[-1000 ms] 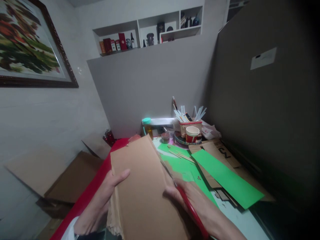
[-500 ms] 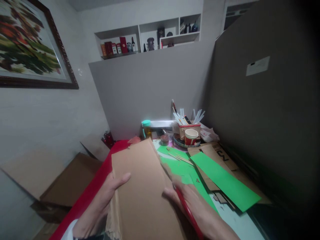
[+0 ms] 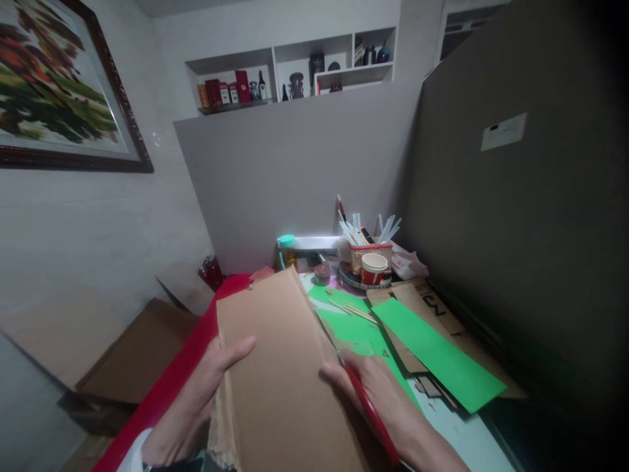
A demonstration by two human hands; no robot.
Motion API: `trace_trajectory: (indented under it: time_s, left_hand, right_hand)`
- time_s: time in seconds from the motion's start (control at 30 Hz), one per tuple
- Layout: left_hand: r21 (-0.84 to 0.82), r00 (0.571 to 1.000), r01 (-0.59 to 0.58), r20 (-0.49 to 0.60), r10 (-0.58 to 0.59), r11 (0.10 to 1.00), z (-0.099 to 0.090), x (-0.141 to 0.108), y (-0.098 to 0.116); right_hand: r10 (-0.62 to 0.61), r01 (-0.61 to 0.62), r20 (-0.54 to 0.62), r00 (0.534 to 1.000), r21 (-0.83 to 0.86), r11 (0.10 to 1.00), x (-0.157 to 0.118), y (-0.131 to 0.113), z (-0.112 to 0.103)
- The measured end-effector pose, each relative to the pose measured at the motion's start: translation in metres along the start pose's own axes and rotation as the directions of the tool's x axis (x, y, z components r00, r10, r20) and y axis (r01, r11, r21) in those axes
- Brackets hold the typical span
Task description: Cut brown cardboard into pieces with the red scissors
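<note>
A tall piece of brown cardboard (image 3: 275, 367) stands tilted in front of me, its lower left side rough and layered. My left hand (image 3: 209, 377) is closed around its left edge, thumb flat on the front face and the other fingers hidden behind. At the right edge, my right hand (image 3: 363, 387) is closed around a red-handled cutting tool (image 3: 363, 400) with a thin metal blade, which runs up along the cardboard's edge. The right thumb touches the cardboard face. Whether the tool is a knife or scissors I cannot tell.
Green sheets (image 3: 437, 351), thin sticks (image 3: 356, 309) and flat cardboard (image 3: 427, 305) lie on the table to the right. Behind stand a paper cup (image 3: 374, 269) and a basket (image 3: 358, 259) of glue-stick-like rods. An open carton (image 3: 142, 354) sits at left.
The view has shifted slightly, and the cardboard appears a little further left. Both hands keep their hold; the red-handled tool stays at the right edge with only a slight shift.
</note>
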State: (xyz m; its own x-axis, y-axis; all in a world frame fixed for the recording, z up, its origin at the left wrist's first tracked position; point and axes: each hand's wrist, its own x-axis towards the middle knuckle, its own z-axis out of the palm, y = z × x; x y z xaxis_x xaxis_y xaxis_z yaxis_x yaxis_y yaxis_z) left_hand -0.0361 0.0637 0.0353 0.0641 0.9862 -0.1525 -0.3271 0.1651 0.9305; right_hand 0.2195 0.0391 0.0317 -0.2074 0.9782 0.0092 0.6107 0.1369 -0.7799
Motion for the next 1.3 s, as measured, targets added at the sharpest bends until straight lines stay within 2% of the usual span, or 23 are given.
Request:
trace_trajectory:
  time_s: [0.27,0.43,0.6,0.83,1.03,1.13,1.3]
  left_hand:
    - [0.033,0.999,0.011,0.035,-0.012,0.999,0.007,-0.003,-0.001]
    - [0.006,0.999,0.017,0.037,-0.017,1.0,0.004,0.0,-0.004]
    - [-0.019,0.999,0.043,0.03,-0.042,0.999,0.004,0.001,-0.006]
    - [-0.045,0.997,0.058,0.045,-0.056,0.997,0.011,-0.003,-0.009]
    - [-0.064,0.998,0.038,0.053,-0.034,0.997,0.011,-0.003,-0.009]
    - [-0.049,0.996,0.044,0.081,-0.04,0.998,0.01,-0.003,-0.007]
    - [-0.052,0.998,0.028,0.063,-0.024,0.998,0.008,-0.009,0.001]
  right_hand:
    - [-0.075,0.073,0.025,0.997,0.089,0.993,-0.002,0.001,-0.005]
    - [-0.011,0.012,-0.016,1.0,0.037,0.999,0.0,0.005,0.003]
    - [0.017,-0.017,-0.003,1.0,0.034,0.999,0.005,0.006,0.003]
    - [-0.056,0.055,0.01,0.998,0.102,0.993,0.0,0.003,-0.009]
    - [-0.067,0.07,-0.039,0.997,0.097,0.993,0.003,0.006,-0.003]
    - [-0.041,0.048,-0.055,0.998,0.144,0.988,0.006,0.005,-0.003]
    - [0.034,-0.011,-0.068,0.997,0.309,0.951,0.007,0.006,-0.005]
